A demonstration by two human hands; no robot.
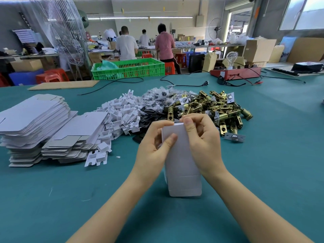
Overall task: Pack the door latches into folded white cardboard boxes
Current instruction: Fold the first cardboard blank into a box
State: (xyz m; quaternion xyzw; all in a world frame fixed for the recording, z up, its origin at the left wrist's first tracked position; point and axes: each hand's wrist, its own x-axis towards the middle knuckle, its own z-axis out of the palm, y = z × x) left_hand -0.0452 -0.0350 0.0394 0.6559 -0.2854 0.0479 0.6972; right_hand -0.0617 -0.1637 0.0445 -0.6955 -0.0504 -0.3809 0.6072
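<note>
A white cardboard box [182, 165] stands on end above the teal table, held between both hands. My left hand [154, 146] grips its left side, thumb across the front face. My right hand [201, 141] grips the right side and pinches the top flap with thumb and fingers. The box's lower flap hangs toward me. Behind the hands lies a heap of brass door latches [213, 106]; one latch with a silver faceplate [234, 137] lies apart at its near edge. What is inside the box is hidden.
Stacks of flat white box blanks [35, 120] sit at the left, then white card inserts [121, 113], then small bagged black parts [157, 100]. A green crate [129, 68], black cables and a red device [235, 71] stand at the table's far edge. People work beyond.
</note>
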